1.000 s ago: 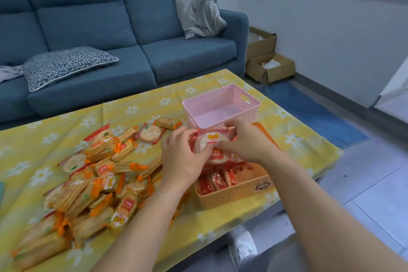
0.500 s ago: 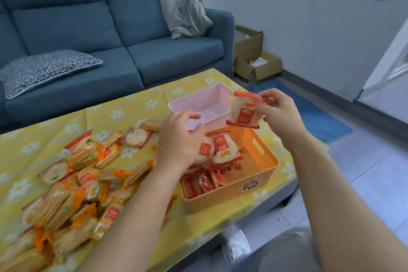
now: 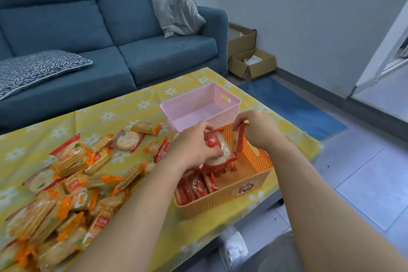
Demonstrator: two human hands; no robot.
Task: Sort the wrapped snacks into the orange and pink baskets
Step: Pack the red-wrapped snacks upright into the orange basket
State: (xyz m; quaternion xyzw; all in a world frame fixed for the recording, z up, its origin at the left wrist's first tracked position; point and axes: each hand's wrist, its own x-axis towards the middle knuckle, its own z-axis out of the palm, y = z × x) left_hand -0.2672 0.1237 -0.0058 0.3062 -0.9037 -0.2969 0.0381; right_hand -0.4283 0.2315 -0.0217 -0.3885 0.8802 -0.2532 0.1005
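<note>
An orange basket [image 3: 245,192] stands at the table's near right edge with several red-wrapped snacks [image 3: 194,185] lying in its left half. Behind it sits a pink basket [image 3: 223,104] with nothing visible inside. My left hand [image 3: 192,148] grips a stack of red-wrapped round crackers [image 3: 220,152] over the orange basket. My right hand [image 3: 258,128] pinches one red-wrapped snack [image 3: 239,139] upright above the same basket. A pile of orange-wrapped cracker packs [image 3: 66,190] covers the table's left side.
The table wears a yellow flowered cloth [image 3: 132,106]. A blue sofa [image 3: 110,28] with a grey cushion [image 3: 176,6] stands behind it. Cardboard boxes [image 3: 249,59] and a blue mat [image 3: 293,106] lie on the floor to the right. My shoe [image 3: 231,247] shows below.
My right hand has come down from beside the pink basket with its single snack to just over the orange basket. My left hand now grips the stacked crackers.
</note>
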